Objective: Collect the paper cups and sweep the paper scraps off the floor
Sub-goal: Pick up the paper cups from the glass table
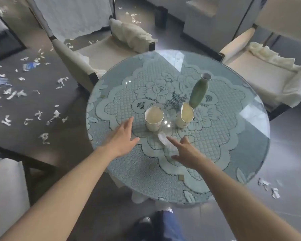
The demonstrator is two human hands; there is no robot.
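Two white paper cups stand on the round glass-topped table (241, 140): the left cup (153, 120) is upright, the right cup (184, 117) has a bent, squashed rim. My left hand (122, 138) reaches over the table with straight fingers, just left of the left cup, touching nothing. My right hand (186, 151) is spread open below the cups, beside a crumpled paper scrap (165, 140) on the glass. Many white paper scraps (24, 94) litter the dark floor on the left, and a few more scraps (269, 187) lie at the right.
A green vase (198, 92) stands behind the right cup. Two cream armchairs flank the table, one at the back left (101, 51) and one at the right (261, 70). A white seat (5, 192) sits at the lower left. Blue wrappers (30, 65) lie among the floor scraps.
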